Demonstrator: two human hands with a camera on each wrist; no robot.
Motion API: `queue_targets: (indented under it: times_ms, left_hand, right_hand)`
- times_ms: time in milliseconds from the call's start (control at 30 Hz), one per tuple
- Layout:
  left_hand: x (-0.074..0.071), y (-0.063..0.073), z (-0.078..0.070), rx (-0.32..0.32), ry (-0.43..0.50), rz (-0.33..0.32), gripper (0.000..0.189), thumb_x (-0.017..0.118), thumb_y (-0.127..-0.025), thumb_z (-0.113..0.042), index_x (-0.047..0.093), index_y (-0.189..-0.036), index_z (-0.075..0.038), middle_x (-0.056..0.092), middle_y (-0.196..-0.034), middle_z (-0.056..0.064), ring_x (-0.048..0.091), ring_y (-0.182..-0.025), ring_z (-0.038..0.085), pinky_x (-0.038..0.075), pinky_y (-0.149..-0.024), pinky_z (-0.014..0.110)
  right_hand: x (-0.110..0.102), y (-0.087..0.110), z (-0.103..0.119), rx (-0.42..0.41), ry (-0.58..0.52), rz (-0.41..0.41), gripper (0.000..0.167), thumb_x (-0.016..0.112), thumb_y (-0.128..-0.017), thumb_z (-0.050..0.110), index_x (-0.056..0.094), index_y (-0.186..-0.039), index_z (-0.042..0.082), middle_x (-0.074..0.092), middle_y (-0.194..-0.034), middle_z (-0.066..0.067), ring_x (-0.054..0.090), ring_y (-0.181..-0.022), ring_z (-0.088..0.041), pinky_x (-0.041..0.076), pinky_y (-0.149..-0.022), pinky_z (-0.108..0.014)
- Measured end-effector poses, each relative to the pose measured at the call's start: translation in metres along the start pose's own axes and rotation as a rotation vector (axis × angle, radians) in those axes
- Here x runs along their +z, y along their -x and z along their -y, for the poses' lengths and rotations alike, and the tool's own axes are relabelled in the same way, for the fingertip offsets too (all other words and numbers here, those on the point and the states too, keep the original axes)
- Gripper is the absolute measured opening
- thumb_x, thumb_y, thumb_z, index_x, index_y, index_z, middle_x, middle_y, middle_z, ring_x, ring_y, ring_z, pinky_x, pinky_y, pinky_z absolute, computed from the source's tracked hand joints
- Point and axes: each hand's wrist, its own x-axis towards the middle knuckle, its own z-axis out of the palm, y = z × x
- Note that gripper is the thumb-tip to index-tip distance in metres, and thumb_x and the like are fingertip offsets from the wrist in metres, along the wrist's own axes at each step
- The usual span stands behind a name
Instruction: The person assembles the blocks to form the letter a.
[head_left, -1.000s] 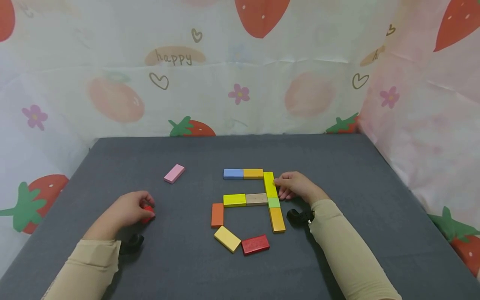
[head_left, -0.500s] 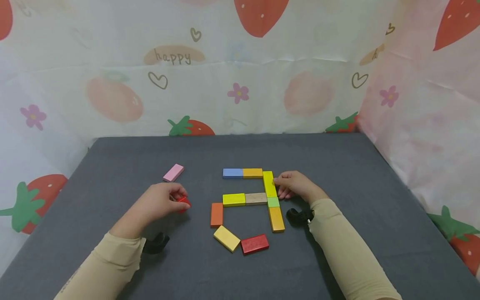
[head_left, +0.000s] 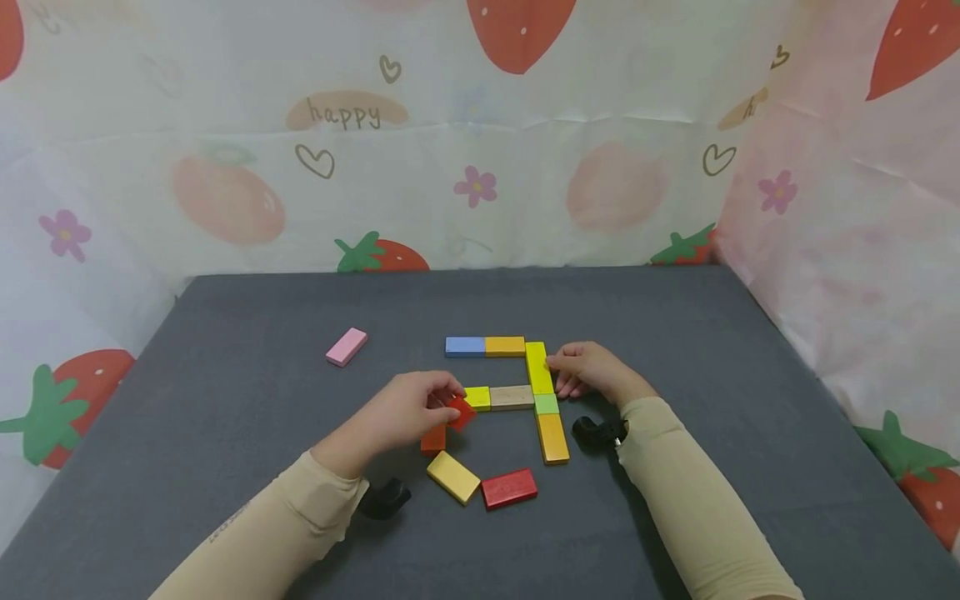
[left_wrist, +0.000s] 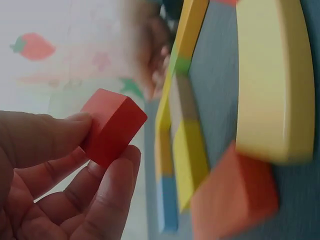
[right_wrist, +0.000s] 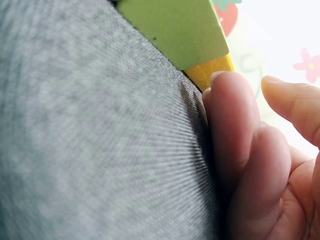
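Between thumb and fingers my left hand [head_left: 408, 408] pinches a red block [left_wrist: 112, 125], held above the table near the left end of the block figure. Below and around it lie an orange block [head_left: 432, 440], partly hidden by the hand, and a bright yellow block [head_left: 477, 399]. My right hand [head_left: 596, 372] rests on the cloth at the figure's right side, fingers loosely bent and thumb apart. Its fingertips are right beside the upright yellow block [head_left: 537, 367]; the right wrist view shows them near the green block [right_wrist: 175, 30], holding nothing.
A blue block [head_left: 465, 347] and an amber block [head_left: 505, 347] form the top row. A wooden block [head_left: 512, 397], a lower amber block [head_left: 553, 439], a pale yellow block [head_left: 453, 477] and a dark red block [head_left: 510, 489] continue the figure. A pink block [head_left: 347, 347] lies apart.
My left hand has carried the red block rightward from the left side of the table to the figure, now covering part of the orange and yellow blocks. The right hand has stayed put.
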Motion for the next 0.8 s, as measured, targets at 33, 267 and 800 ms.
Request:
queue_targets:
  times_ms: [33, 267, 800]
  left_hand:
    - [0.004, -0.002, -0.003, 0.020, 0.004, 0.010, 0.022, 0.068, -0.082, -0.016, 0.063, -0.103, -0.016, 0.060, -0.091, -0.004, 0.054, -0.082, 0.014, 0.048, -0.073, 0.028]
    - [0.030, -0.014, -0.024, 0.119, 0.053, 0.091, 0.015, 0.066, -0.083, -0.017, 0.062, -0.098, -0.019, 0.059, -0.085, -0.007, 0.054, -0.076, 0.013, 0.046, -0.067, 0.025]
    - [0.072, -0.025, -0.046, 0.119, 0.150, 0.230, 0.021, 0.073, -0.077, -0.021, 0.062, -0.095, -0.019, 0.059, -0.079, -0.009, 0.054, -0.071, 0.008, 0.047, -0.065, 0.020]
  right_hand:
    - [0.000, 0.000, 0.000, -0.002, 0.000, 0.000, 0.027, 0.058, -0.089, 0.033, 0.064, -0.089, 0.008, 0.063, -0.070, -0.009, 0.061, -0.059, -0.018, 0.047, -0.056, -0.026]
    - [0.000, 0.002, 0.001, -0.016, -0.003, 0.007, 0.027, 0.057, -0.090, 0.033, 0.064, -0.089, 0.007, 0.062, -0.069, -0.009, 0.061, -0.059, -0.018, 0.048, -0.056, -0.026]
    - [-0.002, 0.002, -0.001, -0.052, -0.020, 0.014, 0.028, 0.057, -0.089, 0.034, 0.063, -0.088, 0.006, 0.063, -0.069, -0.009, 0.062, -0.060, -0.019, 0.049, -0.058, -0.028]
